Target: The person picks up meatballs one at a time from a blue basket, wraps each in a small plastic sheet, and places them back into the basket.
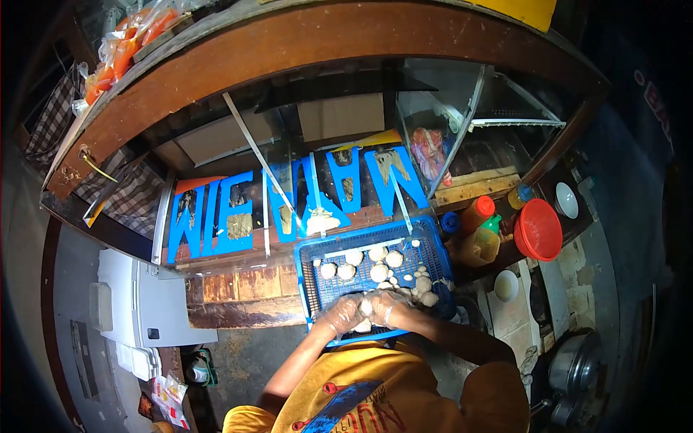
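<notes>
A blue plastic basket [302, 267] lies in front of me, with several pale, lumpy balls [379, 273] spread over its mesh bottom. My left hand [343, 315] and my right hand [392, 306], both in thin clear plastic gloves, meet low in the basket near its front rim. Between their curled fingers is a pale ball [366, 308], partly hidden by the gloves. Smaller pale lumps [424, 287] crowd together just right of my right hand. Another pale piece lies under the hands.
Behind the basket stands a glass case with blue lettering [343, 180]. To the right are an orange-lidded bottle [478, 213], a yellowish jug [478, 249], a red bowl [538, 229] and a white bowl [506, 286]. A metal pot [575, 364] sits at lower right.
</notes>
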Demonstrator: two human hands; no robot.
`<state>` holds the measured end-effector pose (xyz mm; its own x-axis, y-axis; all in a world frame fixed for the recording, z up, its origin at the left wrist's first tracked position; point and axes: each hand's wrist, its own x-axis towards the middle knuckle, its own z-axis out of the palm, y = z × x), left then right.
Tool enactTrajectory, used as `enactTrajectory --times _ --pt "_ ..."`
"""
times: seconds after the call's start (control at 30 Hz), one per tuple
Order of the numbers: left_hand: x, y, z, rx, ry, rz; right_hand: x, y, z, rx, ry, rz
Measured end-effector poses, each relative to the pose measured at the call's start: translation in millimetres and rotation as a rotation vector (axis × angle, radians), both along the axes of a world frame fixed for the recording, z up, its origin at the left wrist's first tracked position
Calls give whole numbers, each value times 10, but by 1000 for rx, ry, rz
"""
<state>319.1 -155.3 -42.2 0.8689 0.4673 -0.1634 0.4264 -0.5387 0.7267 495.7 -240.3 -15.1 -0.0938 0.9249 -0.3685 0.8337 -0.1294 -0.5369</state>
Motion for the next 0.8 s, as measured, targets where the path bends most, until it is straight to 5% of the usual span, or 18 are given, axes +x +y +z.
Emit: enactTrajectory --times 0.33,0.43,0.8 --pt "-52 105 618 -28 -147 121 146 78 224 161 171 -105" --pt "-39 117 783 8 -103 162 233 120 241 445 261 -44" --pt "47 247 1091 44 -286 288 325 400 662 524 260 -98"
